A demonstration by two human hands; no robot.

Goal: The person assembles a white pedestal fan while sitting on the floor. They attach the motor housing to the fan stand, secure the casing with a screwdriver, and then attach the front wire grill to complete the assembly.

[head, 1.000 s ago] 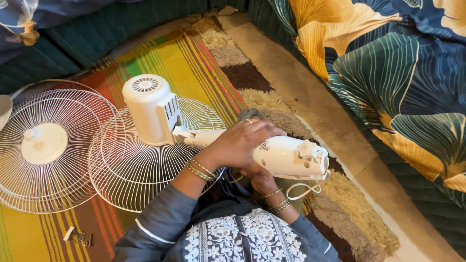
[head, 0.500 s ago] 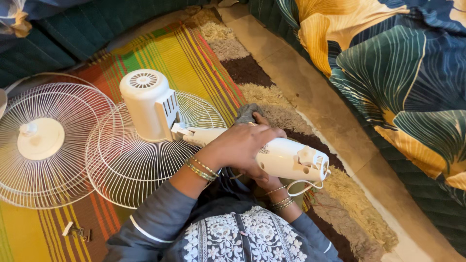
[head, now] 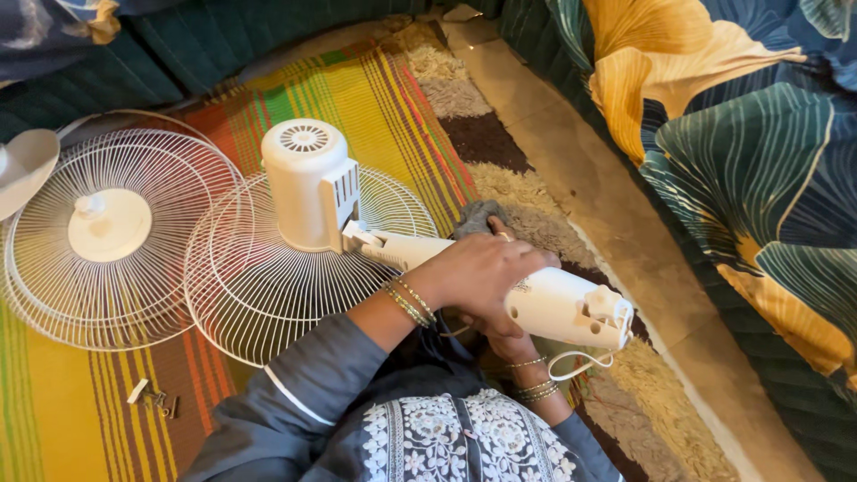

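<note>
On the striped mat, just over my lap, my left hand (head: 478, 272) lies closed over the top of the white fan neck (head: 544, 303), a grey cloth (head: 478, 217) bunched beyond its fingers. My right hand (head: 500, 337) cups the neck from underneath; I cannot tell how tightly. The motor housing (head: 308, 183) stands on a wire grille (head: 268, 286), with a second grille (head: 98, 241) beside it. I judge the wiping goes best with the lower hand steadying and the loose cord (head: 576, 361) kept clear.

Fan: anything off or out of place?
The fan is apart: front grille lies loose on the mat, motor housing sits on the rear grille, small screws lie nearby. No damage visible.
</note>
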